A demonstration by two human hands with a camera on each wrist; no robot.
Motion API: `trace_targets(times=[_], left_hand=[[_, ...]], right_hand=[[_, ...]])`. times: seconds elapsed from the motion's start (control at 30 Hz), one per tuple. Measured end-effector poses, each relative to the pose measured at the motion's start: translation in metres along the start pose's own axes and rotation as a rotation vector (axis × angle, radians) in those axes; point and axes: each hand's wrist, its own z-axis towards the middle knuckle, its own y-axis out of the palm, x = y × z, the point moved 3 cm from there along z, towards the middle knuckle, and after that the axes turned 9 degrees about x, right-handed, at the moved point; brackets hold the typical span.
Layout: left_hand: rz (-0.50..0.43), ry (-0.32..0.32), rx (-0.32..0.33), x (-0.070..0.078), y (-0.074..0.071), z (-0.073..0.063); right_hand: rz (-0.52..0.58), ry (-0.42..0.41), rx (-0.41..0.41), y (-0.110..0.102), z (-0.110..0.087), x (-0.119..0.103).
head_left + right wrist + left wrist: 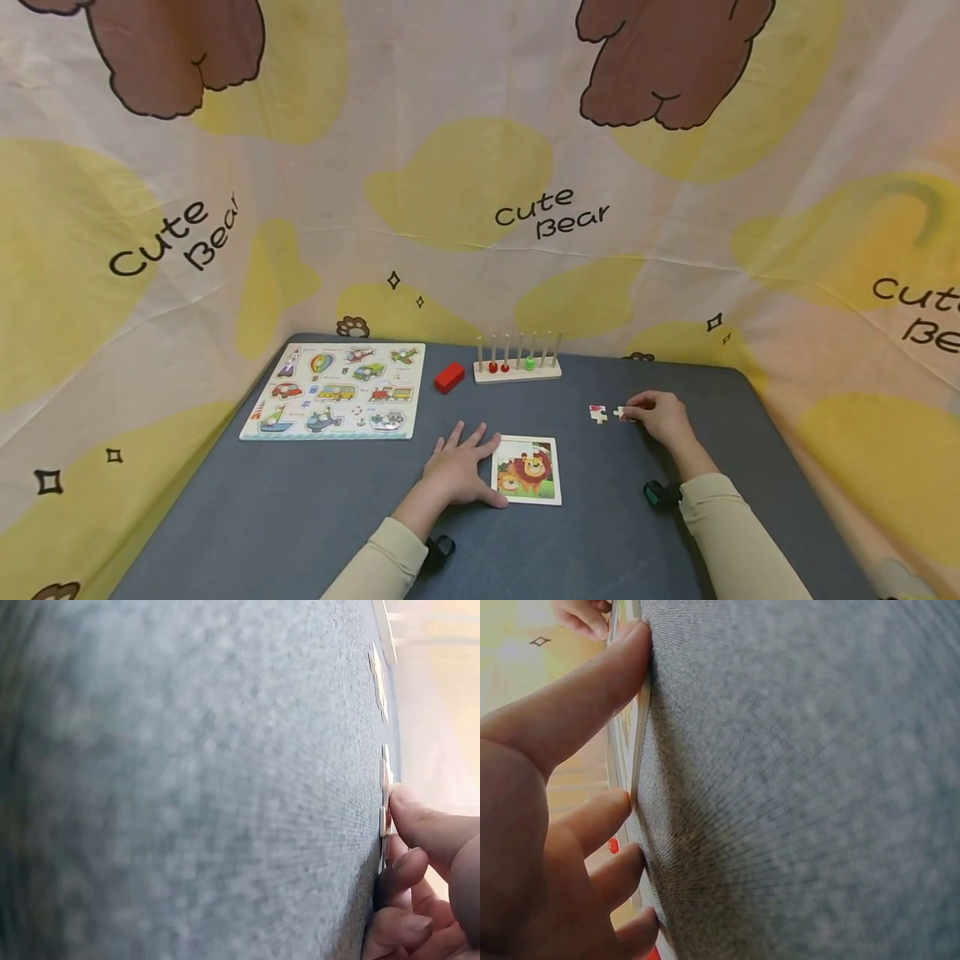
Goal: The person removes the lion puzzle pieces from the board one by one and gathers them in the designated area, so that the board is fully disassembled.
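A square lion puzzle in a white frame (557, 471) lies flat on the dark grey table. My left hand (457, 471) is at its left side, fingers spread, with the thumb and index fingertip on the frame's edge; the left wrist view shows this thumb (607, 679) from close by. Further right, my right hand (663, 417) pinches a small jigsaw piece (620, 412) low over the table, its thumb on the piece in the right wrist view. Another jigsaw piece (597, 414) lies just left of it. Fingers partly hide the pinched piece.
At the back left is a white board of vehicle pictures (333, 392). A red block (449, 377) sits beside a wooden peg stand (517, 373) carrying red and green beads. Behind the table hangs a printed cloth (450, 183).
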Motion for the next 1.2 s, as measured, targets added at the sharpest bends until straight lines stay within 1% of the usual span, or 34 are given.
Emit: trace_targets(times=[0.07,0.27,0.5,0.63,0.8,0.93,1.07,1.2], left_hand=[[-0.001,-0.001,-0.001,0.0,0.0,0.0],[-0.002,0.0,-0.004,0.0,0.0,0.0],[-0.006,-0.005,-0.001,-0.002,0.0,-0.001],[-0.005,0.0,-0.002,-0.001,0.0,0.0],[-0.013,0.003,-0.003,-0.001,0.0,0.0],[-0.016,0.001,0.004,-0.001,0.001,0.001],[-0.02,0.01,0.008,0.0,0.001,0.001],[-0.018,0.013,0.01,-0.001,0.001,0.001]], right_hand=[[0.006,0.0,0.008,-0.003,-0.001,-0.001],[0.014,-0.04,0.035,-0.011,-0.002,-0.006],[0.067,-0.115,0.024,-0.015,-0.004,-0.02],[0.102,-0.12,0.016,-0.015,-0.011,-0.029],[0.155,-0.124,0.005,-0.012,-0.022,-0.042],[0.169,-0.134,0.017,-0.007,-0.032,-0.054],[0.183,-0.128,0.025,0.003,-0.042,-0.062],[0.195,-0.114,0.012,0.015,-0.054,-0.065]])
